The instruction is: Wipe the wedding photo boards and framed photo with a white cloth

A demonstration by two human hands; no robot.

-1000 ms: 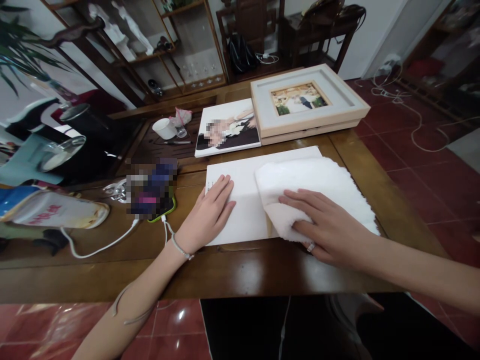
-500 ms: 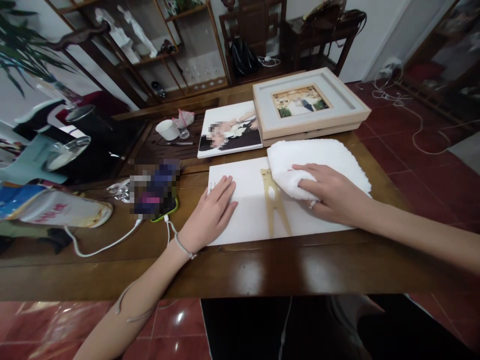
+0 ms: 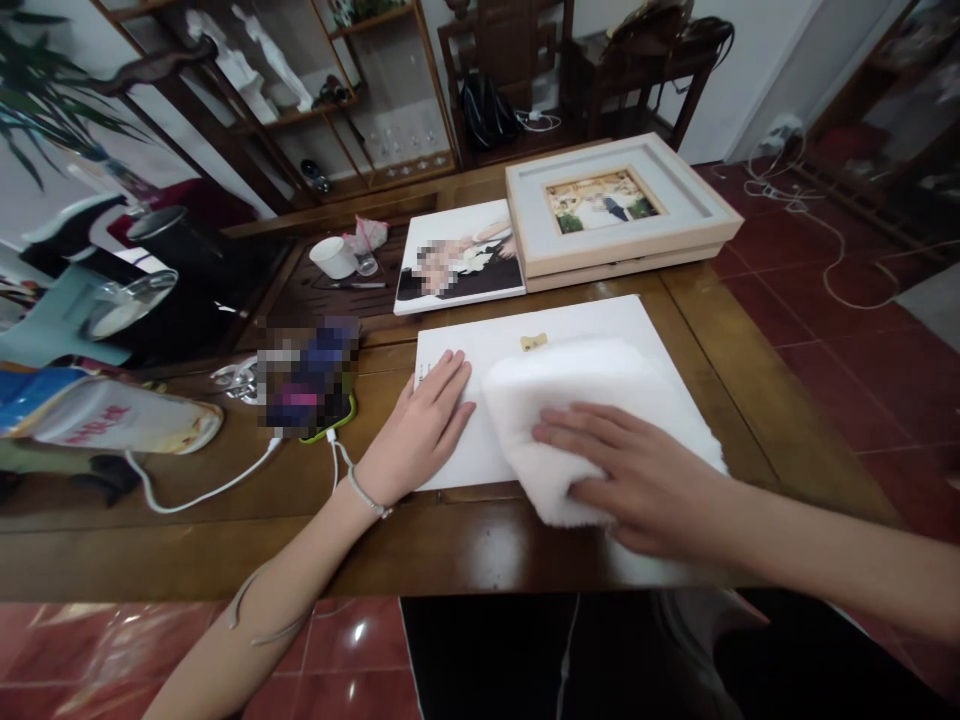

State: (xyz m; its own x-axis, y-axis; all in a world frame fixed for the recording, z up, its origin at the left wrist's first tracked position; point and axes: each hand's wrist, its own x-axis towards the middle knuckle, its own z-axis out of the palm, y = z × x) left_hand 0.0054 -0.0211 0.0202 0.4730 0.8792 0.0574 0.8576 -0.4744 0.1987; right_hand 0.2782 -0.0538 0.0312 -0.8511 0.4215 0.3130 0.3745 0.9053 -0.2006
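Note:
My left hand (image 3: 435, 420) lies flat, fingers stretched out, on the left part of a white panel (image 3: 600, 318) on the wooden table. In my right hand (image 3: 637, 480) is a fluffy white cloth (image 3: 559, 390), pressed onto the panel's middle and right part, its near corner hanging over the panel's front edge. My right fingers are somewhat blurred. Only the top end of a gold-coloured stand piece (image 3: 535, 342) on the panel shows; the cloth covers its legs.
Behind the panel lie a photo panel (image 3: 480, 235) and a light wooden picture frame (image 3: 525, 258). To the left are a phone with a green case (image 3: 330, 425), white charging cables (image 3: 202, 508), a snack bag (image 3: 127, 415) and a white cup (image 3: 334, 258). The table's front edge (image 3: 300, 580) runs close to me.
My right hand has swept the cloth left and toward me across the panel, covering the stand's legs and baring the panel's far right corner. My left hand stays in place.

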